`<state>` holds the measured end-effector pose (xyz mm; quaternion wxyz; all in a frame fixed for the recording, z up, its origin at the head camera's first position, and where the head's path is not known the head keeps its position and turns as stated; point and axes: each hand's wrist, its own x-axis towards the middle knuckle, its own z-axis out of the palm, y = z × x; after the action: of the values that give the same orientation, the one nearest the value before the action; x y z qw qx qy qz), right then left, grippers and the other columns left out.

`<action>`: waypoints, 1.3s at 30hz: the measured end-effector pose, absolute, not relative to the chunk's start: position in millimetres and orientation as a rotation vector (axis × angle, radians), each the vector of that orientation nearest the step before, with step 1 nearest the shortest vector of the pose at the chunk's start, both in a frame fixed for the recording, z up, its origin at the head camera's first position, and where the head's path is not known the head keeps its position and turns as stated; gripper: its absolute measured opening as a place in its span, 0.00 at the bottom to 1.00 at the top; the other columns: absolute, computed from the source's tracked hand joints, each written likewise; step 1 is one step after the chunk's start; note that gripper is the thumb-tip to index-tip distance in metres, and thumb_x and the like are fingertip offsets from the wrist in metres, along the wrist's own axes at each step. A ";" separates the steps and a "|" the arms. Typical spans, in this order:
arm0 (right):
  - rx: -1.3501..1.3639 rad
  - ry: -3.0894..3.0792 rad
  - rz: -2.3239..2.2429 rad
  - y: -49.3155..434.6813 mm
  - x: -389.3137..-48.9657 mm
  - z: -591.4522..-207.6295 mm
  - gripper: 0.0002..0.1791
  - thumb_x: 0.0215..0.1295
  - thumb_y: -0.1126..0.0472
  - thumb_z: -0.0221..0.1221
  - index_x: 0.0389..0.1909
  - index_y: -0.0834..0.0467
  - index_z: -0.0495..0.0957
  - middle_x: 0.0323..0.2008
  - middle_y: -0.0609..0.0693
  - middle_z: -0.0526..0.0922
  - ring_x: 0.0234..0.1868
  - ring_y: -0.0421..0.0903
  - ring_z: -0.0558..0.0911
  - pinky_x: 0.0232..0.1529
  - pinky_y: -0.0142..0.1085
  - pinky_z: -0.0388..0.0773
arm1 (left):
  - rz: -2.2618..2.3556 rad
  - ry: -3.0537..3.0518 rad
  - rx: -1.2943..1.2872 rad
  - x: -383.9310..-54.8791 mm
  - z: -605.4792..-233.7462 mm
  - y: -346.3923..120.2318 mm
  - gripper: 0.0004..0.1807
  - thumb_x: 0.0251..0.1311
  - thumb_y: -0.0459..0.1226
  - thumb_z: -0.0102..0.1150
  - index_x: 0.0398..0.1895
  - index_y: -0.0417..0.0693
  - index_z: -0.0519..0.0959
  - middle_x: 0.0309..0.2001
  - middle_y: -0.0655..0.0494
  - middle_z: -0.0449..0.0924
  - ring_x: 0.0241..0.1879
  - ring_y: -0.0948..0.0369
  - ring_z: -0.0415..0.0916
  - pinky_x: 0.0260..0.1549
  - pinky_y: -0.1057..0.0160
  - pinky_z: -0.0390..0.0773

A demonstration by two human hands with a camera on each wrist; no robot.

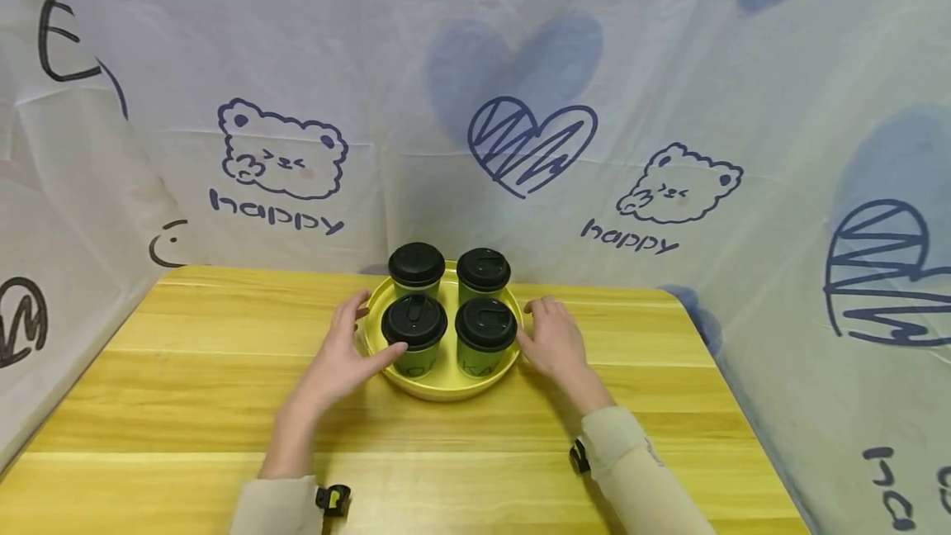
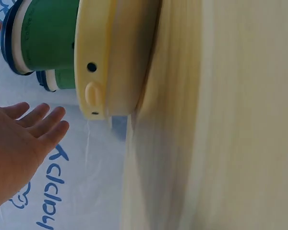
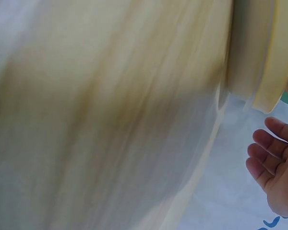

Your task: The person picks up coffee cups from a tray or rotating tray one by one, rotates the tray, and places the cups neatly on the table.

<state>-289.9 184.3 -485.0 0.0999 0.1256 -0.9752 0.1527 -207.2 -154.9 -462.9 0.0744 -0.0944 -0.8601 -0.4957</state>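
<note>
Several green paper cups with black lids stand upright on a round yellow tray [image 1: 446,393] on the table. The front left cup [image 1: 416,322] and front right cup [image 1: 486,325] hide part of the back left cup [image 1: 417,264] and back right cup [image 1: 483,269]. My left hand [image 1: 343,359] is at the tray's left side, fingers spread, its thumb tip overlapping the front left cup in the head view. In the left wrist view its fingers extend beside the tray, apart from it. At the tray's right rim is my right hand [image 1: 557,343], fingers loosely bent and holding nothing.
The wood-grain table [image 1: 475,469] reaches back to a white cloth [image 1: 416,48] printed with hearts and bears, which hangs close behind the tray. More cloth hangs along both sides. A black band [image 1: 334,500] sits at the left wrist.
</note>
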 end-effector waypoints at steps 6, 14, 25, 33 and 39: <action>0.370 -2.912 0.400 183.7 -291.5 -487.2 0.21 0.70 0.48 0.60 0.51 0.61 0.77 0.50 0.56 0.78 0.54 0.56 0.77 0.60 0.50 0.76 | -1.583 -2.569 -0.289 -211.4 -471.8 -148.2 0.58 0.54 0.44 0.79 0.79 0.33 0.51 0.74 0.32 0.58 0.72 0.35 0.61 0.72 0.38 0.63; 0.413 -2.948 0.322 182.4 -293.2 -487.8 0.18 0.72 0.48 0.59 0.44 0.60 0.75 0.44 0.55 0.77 0.49 0.55 0.76 0.55 0.50 0.76 | -1.634 -2.563 -0.324 -214.6 -473.9 -142.9 0.61 0.48 0.42 0.83 0.78 0.31 0.53 0.72 0.31 0.65 0.71 0.38 0.64 0.71 0.39 0.65; 0.441 -2.936 0.274 184.6 -295.1 -492.2 0.14 0.76 0.50 0.52 0.39 0.58 0.75 0.42 0.54 0.77 0.48 0.55 0.75 0.49 0.49 0.73 | -1.778 -2.501 -0.347 -218.6 -479.1 -135.5 0.62 0.47 0.37 0.84 0.79 0.33 0.51 0.73 0.33 0.65 0.72 0.38 0.65 0.73 0.42 0.64; 0.452 -2.927 0.312 185.9 -296.7 -495.3 0.15 0.77 0.50 0.51 0.39 0.58 0.75 0.41 0.54 0.76 0.45 0.55 0.74 0.47 0.49 0.73 | -1.794 -2.506 -0.348 -220.6 -480.3 -131.5 0.61 0.46 0.36 0.84 0.79 0.36 0.52 0.72 0.35 0.66 0.71 0.40 0.68 0.72 0.44 0.66; 0.458 -2.918 0.315 185.9 -297.5 -497.6 0.15 0.77 0.50 0.50 0.40 0.58 0.75 0.41 0.54 0.76 0.45 0.55 0.73 0.47 0.49 0.73 | -1.782 -2.502 -0.382 -221.6 -481.8 -128.7 0.57 0.46 0.34 0.84 0.77 0.35 0.56 0.70 0.35 0.69 0.70 0.40 0.68 0.72 0.43 0.66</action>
<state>-297.5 185.9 -497.6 0.0853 0.1537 -0.9787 0.1058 -221.6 -128.7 -481.8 0.0229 -0.1234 -0.8081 -0.5755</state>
